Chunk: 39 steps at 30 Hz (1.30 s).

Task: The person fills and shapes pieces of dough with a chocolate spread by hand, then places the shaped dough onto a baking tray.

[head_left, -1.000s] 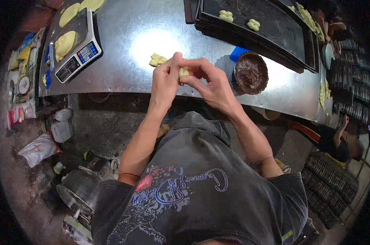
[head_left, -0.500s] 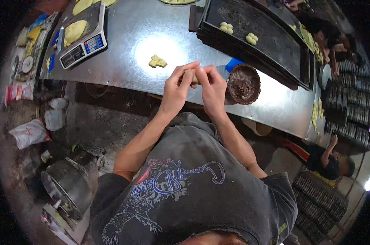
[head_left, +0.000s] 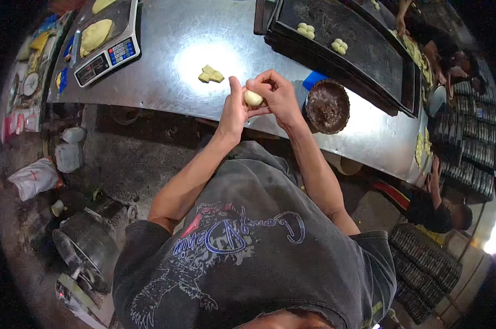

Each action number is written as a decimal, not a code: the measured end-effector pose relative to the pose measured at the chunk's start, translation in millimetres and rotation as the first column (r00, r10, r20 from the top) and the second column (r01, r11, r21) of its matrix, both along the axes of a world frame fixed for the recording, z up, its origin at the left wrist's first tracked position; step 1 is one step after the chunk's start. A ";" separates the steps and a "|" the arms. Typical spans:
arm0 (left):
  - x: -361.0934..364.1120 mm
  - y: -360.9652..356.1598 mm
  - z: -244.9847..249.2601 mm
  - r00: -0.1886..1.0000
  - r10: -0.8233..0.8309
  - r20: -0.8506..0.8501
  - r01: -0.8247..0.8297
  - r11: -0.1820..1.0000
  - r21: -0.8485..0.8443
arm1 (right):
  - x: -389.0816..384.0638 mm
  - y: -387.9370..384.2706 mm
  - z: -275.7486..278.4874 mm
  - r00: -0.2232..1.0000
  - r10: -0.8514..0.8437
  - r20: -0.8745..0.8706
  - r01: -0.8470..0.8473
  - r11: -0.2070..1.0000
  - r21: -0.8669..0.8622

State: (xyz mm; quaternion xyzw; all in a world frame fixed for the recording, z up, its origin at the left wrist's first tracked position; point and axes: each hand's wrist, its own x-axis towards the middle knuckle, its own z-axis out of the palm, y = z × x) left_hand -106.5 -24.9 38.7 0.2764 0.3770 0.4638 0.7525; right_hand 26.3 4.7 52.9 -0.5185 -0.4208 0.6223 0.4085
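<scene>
In the head view, a pale dough ball (head_left: 253,98) sits between the two hands, over the near edge of the bench (head_left: 155,66). The left hand (head_left: 234,114) curls round it from below, thumb upright; the right hand (head_left: 281,102) comes over with bent fingers, so each grip looks pressed in on the ball (some fingers are hidden, so I can't tell where every tip lands). Cupping it from both sides presumably stops something so soft from slipping away.

A bowl (head_left: 346,98) of dark brown stuff stands just beside the right hand — an easy reach, I'd judge — with a flat blue piece (head_left: 313,80) at its far side. Dough scraps (head_left: 210,74) lie just ahead of the left hand. Farther off, a dark tray (head_left: 368,63) carries dough clusters (head_left: 339,46), spaced perhaps so they don't touch. A digital scale (head_left: 105,62) bears a dough slab (head_left: 96,37).

The bench is metal, glaring under a light. The room is dim — a worn floor (head_left: 149,142), a metal pot (head_left: 103,236), a white sack (head_left: 35,179), and another person (head_left: 435,213) near dark ridged trays (head_left: 423,260).
</scene>
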 end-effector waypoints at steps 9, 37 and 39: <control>-46.2 11.4 -29.5 0.987 -0.163 -0.001 0.161 0.976 -0.143 | -24.2 -24.2 -25.4 0.788 -0.309 0.533 -0.283 0.586 0.759; -73.6 93.7 -112.2 0.873 -0.282 -0.397 0.300 0.954 -0.018 | -39.9 -17.7 -49.7 0.969 0.130 0.209 -0.145 0.988 0.061; -24.1 78.5 -46.9 0.999 -0.039 -0.034 0.037 0.998 -0.047 | -47.9 -20.0 -36.8 0.987 -0.135 0.091 0.105 0.954 0.280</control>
